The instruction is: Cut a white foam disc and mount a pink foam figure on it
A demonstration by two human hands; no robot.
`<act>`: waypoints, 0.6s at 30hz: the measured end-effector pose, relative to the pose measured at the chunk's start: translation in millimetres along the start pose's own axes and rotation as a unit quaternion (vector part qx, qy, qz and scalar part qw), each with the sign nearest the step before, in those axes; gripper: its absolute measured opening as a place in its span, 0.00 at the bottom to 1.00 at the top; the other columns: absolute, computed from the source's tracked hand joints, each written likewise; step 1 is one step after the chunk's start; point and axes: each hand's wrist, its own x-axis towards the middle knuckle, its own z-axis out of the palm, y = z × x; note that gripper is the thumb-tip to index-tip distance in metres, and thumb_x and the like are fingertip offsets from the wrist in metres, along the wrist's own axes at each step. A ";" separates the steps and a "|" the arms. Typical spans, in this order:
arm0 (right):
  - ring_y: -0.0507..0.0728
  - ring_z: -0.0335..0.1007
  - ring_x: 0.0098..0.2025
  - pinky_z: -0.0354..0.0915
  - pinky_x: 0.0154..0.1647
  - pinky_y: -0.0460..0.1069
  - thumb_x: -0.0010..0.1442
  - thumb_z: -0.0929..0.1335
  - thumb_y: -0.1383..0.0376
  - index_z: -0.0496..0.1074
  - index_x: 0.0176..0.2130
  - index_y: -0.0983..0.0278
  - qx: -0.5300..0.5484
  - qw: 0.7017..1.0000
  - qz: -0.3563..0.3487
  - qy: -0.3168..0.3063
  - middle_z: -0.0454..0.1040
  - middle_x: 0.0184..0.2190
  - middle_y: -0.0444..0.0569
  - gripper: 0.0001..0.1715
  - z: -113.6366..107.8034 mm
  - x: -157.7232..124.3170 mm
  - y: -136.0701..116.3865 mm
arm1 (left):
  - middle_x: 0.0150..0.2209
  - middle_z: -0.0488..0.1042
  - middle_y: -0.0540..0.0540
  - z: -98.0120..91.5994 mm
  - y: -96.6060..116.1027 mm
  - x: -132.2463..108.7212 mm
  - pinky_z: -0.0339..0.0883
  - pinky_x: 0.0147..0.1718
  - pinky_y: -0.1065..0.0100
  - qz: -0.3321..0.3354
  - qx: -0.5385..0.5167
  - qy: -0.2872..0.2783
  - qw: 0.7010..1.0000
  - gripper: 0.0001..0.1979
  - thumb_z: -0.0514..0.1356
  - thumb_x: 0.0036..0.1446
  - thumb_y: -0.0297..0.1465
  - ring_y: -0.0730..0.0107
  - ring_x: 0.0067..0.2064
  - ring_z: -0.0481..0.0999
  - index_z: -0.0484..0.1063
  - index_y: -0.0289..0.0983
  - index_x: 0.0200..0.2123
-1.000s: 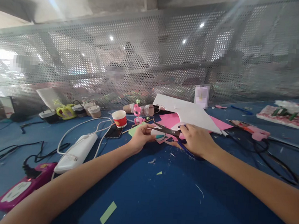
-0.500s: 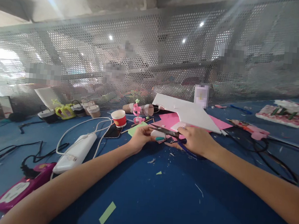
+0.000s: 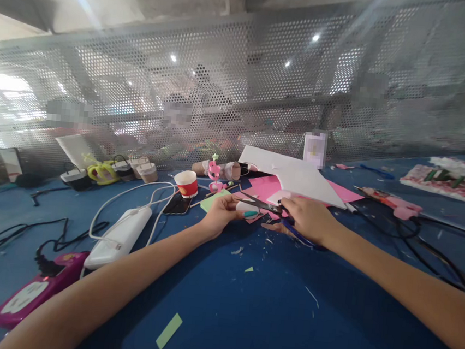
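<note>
My left hand (image 3: pixel 218 215) has its grip pinched on a small white piece (image 3: pixel 249 207), right of the red-and-white paper cup (image 3: pixel 186 184); my right hand (image 3: pixel 308 220) has its grip round the scissors (image 3: pixel 269 207), farther right of the cup, blades parted by the piece; from here I can't tell if they bite it; the cutting looks partly done: white scraps (image 3: pixel 237 250) lie nearer me than the cup; some snipping seems left.
</note>
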 end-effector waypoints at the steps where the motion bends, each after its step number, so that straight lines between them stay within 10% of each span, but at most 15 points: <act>1: 0.62 0.69 0.33 0.51 0.27 0.50 0.59 0.57 0.46 0.68 0.37 0.67 -0.001 1.000 0.000 0.003 0.73 0.32 0.59 0.28 0.5 -0.1 -0.2 | 0.30 0.80 0.47 -0.3 -0.6 0.3 0.73 0.32 0.71 -0.001 -0.001 -0.001 1.000 0.18 0.72 0.32 0.25 0.70 0.31 0.79 0.73 0.33 0.30; 18: 0.60 0.69 0.28 0.50 0.24 0.49 0.57 0.60 0.44 0.69 0.35 0.65 -0.003 1.000 0.015 -0.013 0.74 0.28 0.56 0.27 -0.7 1.2 1.4 | 0.27 0.79 0.47 -1.2 -0.8 0.2 0.73 0.32 0.67 0.010 0.036 -0.010 0.999 0.17 0.73 0.31 0.27 0.69 0.28 0.78 0.72 0.32 0.27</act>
